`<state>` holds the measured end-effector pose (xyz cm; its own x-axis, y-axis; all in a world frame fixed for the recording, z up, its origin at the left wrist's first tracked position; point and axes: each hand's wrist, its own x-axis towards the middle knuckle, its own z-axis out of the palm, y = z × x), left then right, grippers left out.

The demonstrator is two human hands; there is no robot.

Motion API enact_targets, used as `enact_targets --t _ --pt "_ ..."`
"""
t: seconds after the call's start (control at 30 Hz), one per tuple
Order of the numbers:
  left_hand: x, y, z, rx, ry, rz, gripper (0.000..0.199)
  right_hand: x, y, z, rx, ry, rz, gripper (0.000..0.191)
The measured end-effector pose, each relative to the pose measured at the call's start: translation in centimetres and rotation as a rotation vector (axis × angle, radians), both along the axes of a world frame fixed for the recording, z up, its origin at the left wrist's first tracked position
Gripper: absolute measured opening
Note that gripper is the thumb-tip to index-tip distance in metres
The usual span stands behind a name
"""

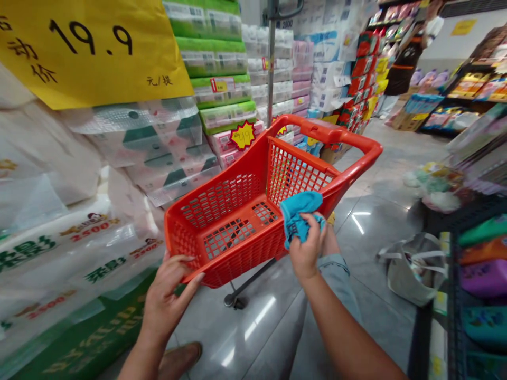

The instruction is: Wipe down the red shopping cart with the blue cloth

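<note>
A red plastic shopping basket (237, 253) with a loop handle at its far right end stands in front of me, its inside bare. My left hand (168, 287) grips the near left corner of its rim, thumb outside and fingers over the edge. In my right hand (307, 245) is a bunched blue cloth (301, 206), pressed against the near side of the basket by the handle end. Part of the cloth drapes over the rim. A caster wheel (237, 302) shows on the floor below the basket.
Stacked packs of tissue paper (158, 142) rise close on the left, below a yellow price sign (95, 53). A grey tote bag (414, 269) sits on the right beside a shelf (439, 316) of goods. Tiled floor (364, 221) runs back to a person (406, 63) in a dark apron.
</note>
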<state>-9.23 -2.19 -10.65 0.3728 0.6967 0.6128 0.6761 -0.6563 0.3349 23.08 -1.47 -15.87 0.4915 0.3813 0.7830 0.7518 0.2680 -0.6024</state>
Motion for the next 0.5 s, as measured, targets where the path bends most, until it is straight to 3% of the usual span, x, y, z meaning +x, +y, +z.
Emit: enact_targets --t 0.1,0.27,0.33,0.43,0.5 --pt "-0.2 0.0 0.2 -0.003 0.009 -0.005 0.023 -0.5 -0.2 -1.8 -0.050 -0.046 0.079 0.042" --pt "-0.2 0.1 0.2 0.013 0.019 -0.027 0.022 1.9 0.6 -2.5 0.015 0.102 -0.156 0.048" --pt "0.0 0.2 0.1 0.016 0.005 -0.022 0.023 1.5 0.4 -2.1 -0.037 0.088 -0.060 0.050" --pt "0.2 0.3 -0.1 0.019 -0.009 -0.012 0.023 0.7 -0.9 -1.6 -0.140 0.068 0.196 0.042" --pt "0.2 0.3 -0.2 0.030 -0.010 -0.011 0.024 1.6 -2.0 -1.1 -0.147 0.104 0.229 0.036"
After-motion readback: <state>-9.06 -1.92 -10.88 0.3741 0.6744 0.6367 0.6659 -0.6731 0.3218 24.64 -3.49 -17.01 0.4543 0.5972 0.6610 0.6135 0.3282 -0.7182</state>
